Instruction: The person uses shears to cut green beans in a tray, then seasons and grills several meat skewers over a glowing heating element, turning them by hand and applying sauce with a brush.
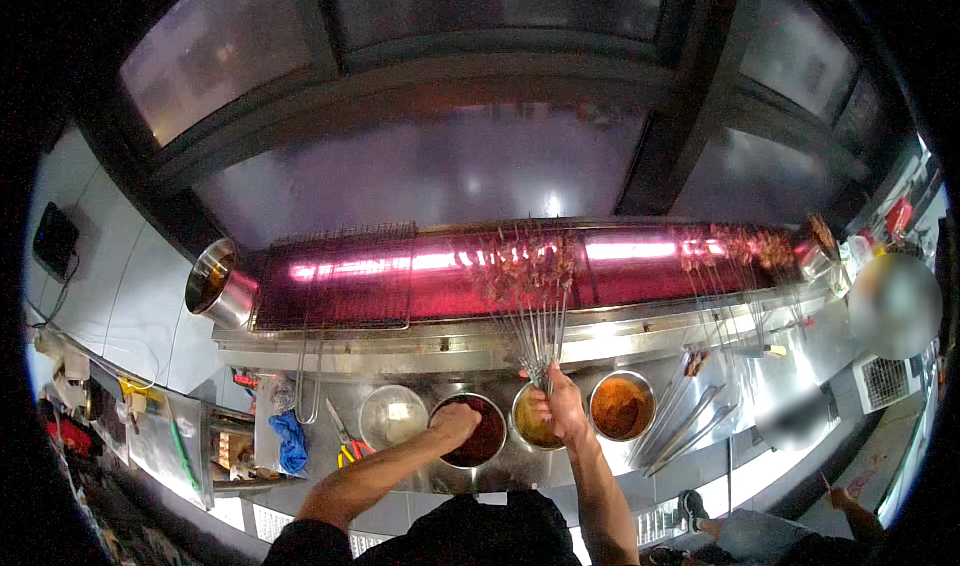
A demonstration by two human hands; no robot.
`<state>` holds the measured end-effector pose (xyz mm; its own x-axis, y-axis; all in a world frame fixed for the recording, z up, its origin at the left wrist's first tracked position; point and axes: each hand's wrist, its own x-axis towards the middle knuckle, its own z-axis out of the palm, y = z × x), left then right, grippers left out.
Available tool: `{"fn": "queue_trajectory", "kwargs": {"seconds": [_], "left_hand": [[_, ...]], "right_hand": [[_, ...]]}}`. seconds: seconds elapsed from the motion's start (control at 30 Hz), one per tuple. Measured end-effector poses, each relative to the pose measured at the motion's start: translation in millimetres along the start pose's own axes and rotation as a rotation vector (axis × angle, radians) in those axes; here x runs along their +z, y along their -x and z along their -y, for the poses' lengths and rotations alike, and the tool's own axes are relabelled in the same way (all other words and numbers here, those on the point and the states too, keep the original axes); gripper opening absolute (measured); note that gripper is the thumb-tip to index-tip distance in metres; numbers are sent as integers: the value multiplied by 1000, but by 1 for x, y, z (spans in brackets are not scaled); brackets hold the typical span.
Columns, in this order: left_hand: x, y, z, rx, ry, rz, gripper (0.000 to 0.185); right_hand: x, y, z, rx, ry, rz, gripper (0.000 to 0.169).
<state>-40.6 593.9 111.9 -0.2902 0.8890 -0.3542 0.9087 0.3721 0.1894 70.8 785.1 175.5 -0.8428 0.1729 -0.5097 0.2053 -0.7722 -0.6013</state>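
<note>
My right hand (559,404) is shut around the ends of a bunch of metal skewers (544,333). Chunks of meat (529,266) on their far ends lie over the glowing pink-red grill (337,288). Below that hand, partly hidden by it, is a round metal pot of yellowish powder (532,427). My left hand (455,425) reaches into a neighbouring pot of dark red seasoning (480,442); its fingertips are hidden, so I cannot tell what they hold. A pot of orange-brown powder (622,407) stands to the right, and a bowl with pale contents (394,419) to the left.
More meat skewers (739,251) rest on the grill's right end. A wire grilling rack (341,281) covers its left part, beside a steel pot (217,281). Scissors (349,442), a blue cloth (289,442) and long metal rods (682,431) lie on the counter. Another person (780,532) is at lower right.
</note>
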Motion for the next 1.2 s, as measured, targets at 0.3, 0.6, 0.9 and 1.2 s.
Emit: {"fn": "queue_trajectory", "kwargs": {"seconds": [0.3, 0.6, 0.9, 1.2], "left_hand": [[-220, -81, 6, 140, 366, -343, 13], [-291, -176, 18, 35, -284, -347, 15], [-288, -161, 24, 131, -255, -406, 12], [-277, -144, 20, 197, -404, -237, 17]], "right_hand": [[-12, -20, -24, -388, 145, -376, 26], [-3, -9, -16, -205, 170, -330, 26], [-1, -5, -12, -161, 97, -337, 26], [4, -1, 0, -148, 141, -404, 28]]}}
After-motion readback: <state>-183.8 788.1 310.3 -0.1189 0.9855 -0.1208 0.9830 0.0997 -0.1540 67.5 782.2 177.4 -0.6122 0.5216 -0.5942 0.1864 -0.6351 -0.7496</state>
